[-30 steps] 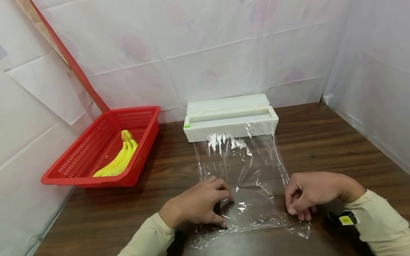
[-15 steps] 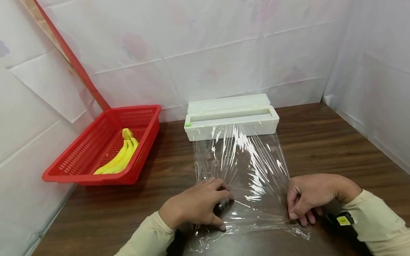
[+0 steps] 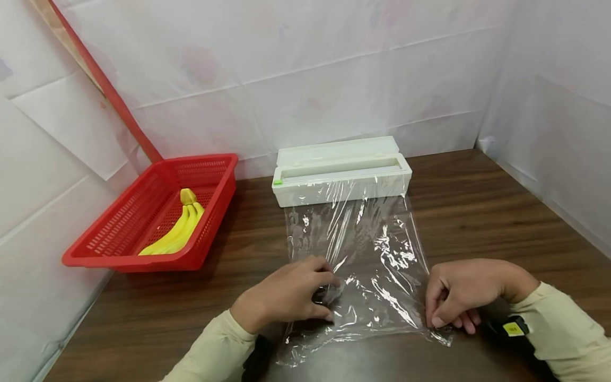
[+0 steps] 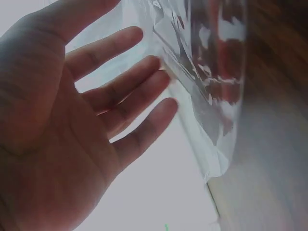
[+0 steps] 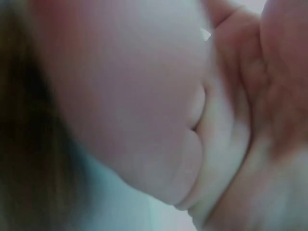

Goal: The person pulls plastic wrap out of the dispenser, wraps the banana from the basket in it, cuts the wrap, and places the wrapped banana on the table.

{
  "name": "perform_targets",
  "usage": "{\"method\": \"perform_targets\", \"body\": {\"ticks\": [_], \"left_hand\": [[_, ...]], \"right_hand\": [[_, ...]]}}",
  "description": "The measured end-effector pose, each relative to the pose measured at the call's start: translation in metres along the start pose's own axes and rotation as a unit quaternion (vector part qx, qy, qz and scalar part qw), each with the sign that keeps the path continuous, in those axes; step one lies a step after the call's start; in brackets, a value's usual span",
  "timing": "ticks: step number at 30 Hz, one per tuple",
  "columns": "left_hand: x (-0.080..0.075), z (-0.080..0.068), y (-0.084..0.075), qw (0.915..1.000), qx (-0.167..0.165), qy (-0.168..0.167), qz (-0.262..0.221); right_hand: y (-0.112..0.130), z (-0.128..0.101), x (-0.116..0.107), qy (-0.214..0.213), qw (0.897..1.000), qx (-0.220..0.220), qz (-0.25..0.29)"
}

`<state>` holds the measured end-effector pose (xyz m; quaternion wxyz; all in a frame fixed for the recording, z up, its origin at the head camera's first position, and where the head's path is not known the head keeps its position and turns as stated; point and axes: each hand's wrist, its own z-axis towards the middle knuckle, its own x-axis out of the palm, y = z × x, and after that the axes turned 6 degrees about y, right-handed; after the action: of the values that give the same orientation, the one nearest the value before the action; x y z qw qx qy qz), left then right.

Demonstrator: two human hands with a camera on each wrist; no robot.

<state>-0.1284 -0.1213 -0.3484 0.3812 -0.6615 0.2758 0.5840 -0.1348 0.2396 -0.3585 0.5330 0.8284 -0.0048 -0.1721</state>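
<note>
We note clear wrinkled film [image 3: 363,265] drawn toward 6 o'clock; left hand [image 3: 286,297] and right hand [image 3: 465,292], fingers curled, pinch its edges.

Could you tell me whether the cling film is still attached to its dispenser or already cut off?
Attached: the cling film runs unbroken from the dispenser toward both hands.

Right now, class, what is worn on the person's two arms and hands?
Both hands are bare: left hand, right hand. Each arm has a pale yellowish-beige long sleeve reaching the wrist. A black wrist-mounted device with a small yellow label sits under the right wrist; a dark one shows beneath the left.
</note>
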Motion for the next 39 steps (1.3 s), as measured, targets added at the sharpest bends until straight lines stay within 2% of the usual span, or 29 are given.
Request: {"method": "perform_targets", "body": {"ticks": [4,7,15,18,22,28,31,36,39], "left_hand": [[0.002,-0.006,0.007,0.9989,0.017,-0.043,-0.001],[0.002,-0.01,0.012,0.9986,0.012,-0.051,-0.007],[0.003,-0.02,0.015,0.9984,-0.038,0.022,-0.037],[0.004,-0.021,0.014,0.9973,-0.046,0.042,-0.04],[0.005,-0.024,0.014,0.9974,-0.038,0.039,-0.047],[0.005,-0.023,0.015,0.9985,-0.013,-0.025,-0.047],[0.005,-0.023,0.015,0.9977,-0.011,-0.041,-0.052],[0.005,-0.026,0.014,0.9984,-0.01,-0.026,-0.049],[0.005,-0.025,0.013,0.9988,-0.011,-0.012,-0.047]], "right_hand": [[0.003,0.007,0.002,0.008,1.0,0.021,-0.001],[0.006,0.01,0.003,0.004,0.999,0.035,-0.005],[0.007,0.007,0.008,-0.009,0.998,0.068,-0.015],[0.007,0.007,0.008,-0.004,0.998,0.068,-0.016],[0.005,0.008,0.006,0.009,0.999,0.044,0.003],[-0.003,0.008,0.002,-0.007,0.998,-0.057,0.018],[-0.005,0.008,-0.001,-0.023,0.995,-0.091,0.017],[-0.004,0.005,-0.004,-0.016,0.994,-0.109,0.018],[-0.003,-0.001,-0.006,-0.034,0.995,-0.097,0.003]]}}
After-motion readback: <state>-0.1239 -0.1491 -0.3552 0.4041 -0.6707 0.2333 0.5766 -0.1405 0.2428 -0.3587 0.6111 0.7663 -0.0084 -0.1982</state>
